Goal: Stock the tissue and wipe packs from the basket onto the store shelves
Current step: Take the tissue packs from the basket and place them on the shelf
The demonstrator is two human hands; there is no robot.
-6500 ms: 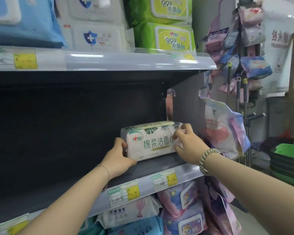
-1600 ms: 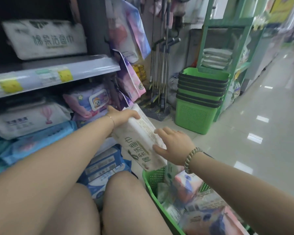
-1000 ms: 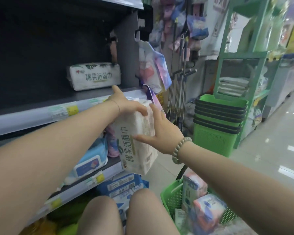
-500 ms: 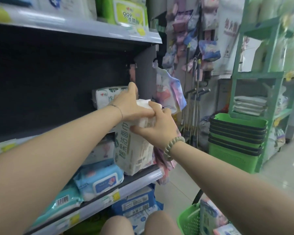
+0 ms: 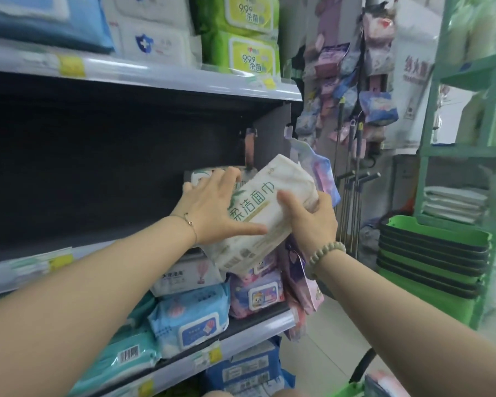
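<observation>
Both hands are gripping 1 white tissue pack (image 5: 265,216), holding it tilted in the air just in front of the middle shelf (image 5: 35,262), its right end raised. Left hand (image 5: 212,213) is lying spread across the pack's left part, fingers open over the face and thumb pressing along the lower edge. Right hand (image 5: 309,216) is wrapping the pack's right end, thumb on the printed face, fingers curled behind. 1 matching pack (image 5: 201,176) is already sitting on the middle shelf, at its right end, just behind the left hand's fingers and mostly hidden by them. Left of that pack the shelf is standing dark and bare. Shelves above and below it are carrying wipe packs. Basket (image 5: 347,388) is showing only as a green rim, far below the shelf at the bottom edge, near the right forearm. Step in hand, by my reading: placing the 2nd tissue pack. Next move is probably calling for levelling the pack, printed face outward, and setting it down either on top of the shelved pack or just left of it; cannot tell which. Risk: knocking the shelved pack backward.
</observation>
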